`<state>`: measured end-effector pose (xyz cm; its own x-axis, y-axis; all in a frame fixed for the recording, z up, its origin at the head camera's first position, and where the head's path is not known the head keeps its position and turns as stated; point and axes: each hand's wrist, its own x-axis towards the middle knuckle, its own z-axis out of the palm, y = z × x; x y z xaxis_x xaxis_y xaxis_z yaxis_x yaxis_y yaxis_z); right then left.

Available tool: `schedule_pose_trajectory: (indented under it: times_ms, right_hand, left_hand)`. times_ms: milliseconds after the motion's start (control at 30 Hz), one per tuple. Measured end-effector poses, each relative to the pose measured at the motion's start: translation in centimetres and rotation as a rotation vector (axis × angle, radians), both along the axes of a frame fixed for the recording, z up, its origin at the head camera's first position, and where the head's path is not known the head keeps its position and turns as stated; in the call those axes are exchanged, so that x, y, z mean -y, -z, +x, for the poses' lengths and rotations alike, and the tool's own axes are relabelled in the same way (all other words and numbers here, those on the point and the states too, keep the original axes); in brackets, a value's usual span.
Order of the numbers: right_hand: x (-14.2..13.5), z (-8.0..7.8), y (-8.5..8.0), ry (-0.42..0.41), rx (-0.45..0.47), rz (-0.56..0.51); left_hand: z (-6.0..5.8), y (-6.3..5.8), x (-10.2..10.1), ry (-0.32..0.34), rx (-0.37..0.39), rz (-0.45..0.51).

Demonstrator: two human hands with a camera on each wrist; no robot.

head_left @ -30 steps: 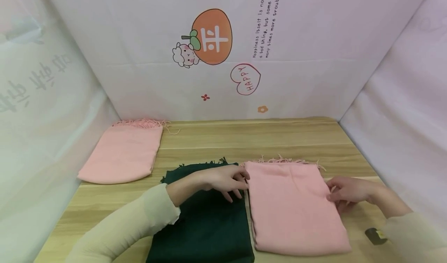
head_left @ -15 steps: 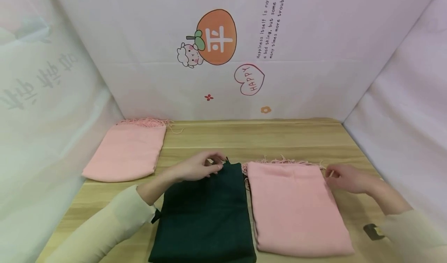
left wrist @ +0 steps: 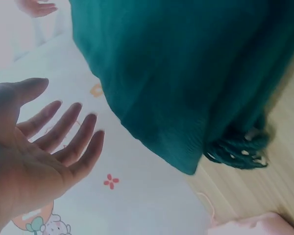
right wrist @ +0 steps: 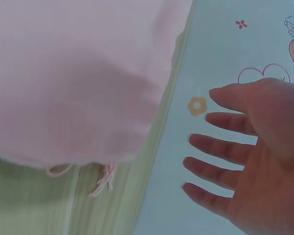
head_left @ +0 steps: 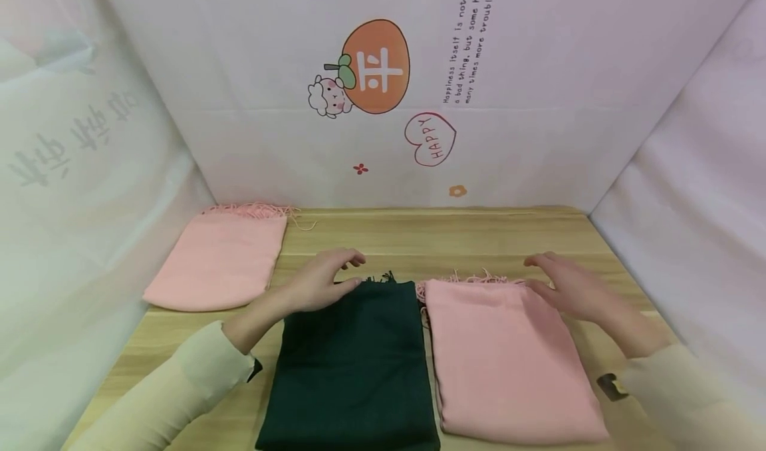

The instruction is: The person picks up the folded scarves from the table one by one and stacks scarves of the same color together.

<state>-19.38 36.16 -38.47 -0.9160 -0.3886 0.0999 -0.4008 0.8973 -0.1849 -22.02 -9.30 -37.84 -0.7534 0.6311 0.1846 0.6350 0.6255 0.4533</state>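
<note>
A folded dark green fringed scarf [head_left: 353,371] lies at the front middle of the wooden table. Over its far left corner is my left hand [head_left: 320,281], fingers apart and holding nothing; in the left wrist view the same hand [left wrist: 44,152] shows spread, relaxed fingers beside the green cloth. Right of the green scarf lies a folded pink fringed scarf [head_left: 514,364]. My right hand [head_left: 568,285] is at its far right corner with nothing in its grasp. Loosely extended fingers also show on this hand [right wrist: 264,152] in the right wrist view.
Another folded pink scarf [head_left: 221,261] lies at the table's back left, its fringe toward the back wall. White printed cloth walls [head_left: 287,158] enclose the wooden table [head_left: 467,238] at the back and both sides.
My left hand has moved from the green scarf's right edge to its far left corner. The right hand has left the pink scarf's right edge and moved farther back, its fingers opening.
</note>
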Motion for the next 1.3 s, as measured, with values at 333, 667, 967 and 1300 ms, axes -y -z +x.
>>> schedule_pose_trajectory:
  times_ms: [333,667,967,1300]
  right_hand:
    - [3.0,-1.4,0.0,-0.036,-0.037,0.025]
    - [6.4,-2.6,-0.5,-0.103,-0.065,0.013]
    - [9.7,-3.6,-0.7,-0.156,-0.061,-0.013]
    - [13.8,-4.8,-2.2,-0.255,-0.083,-0.036]
  left_hand:
    - [-1.2,0.8,1.7,-0.092,-0.172,-0.159]
    - [-2.2,1.5,4.5,-0.149,-0.254,-0.256]
    - [-2.6,1.9,7.3,-0.209,-0.247,-0.242]
    - [-2.9,1.4,10.1,-0.288,-0.215,-0.24]
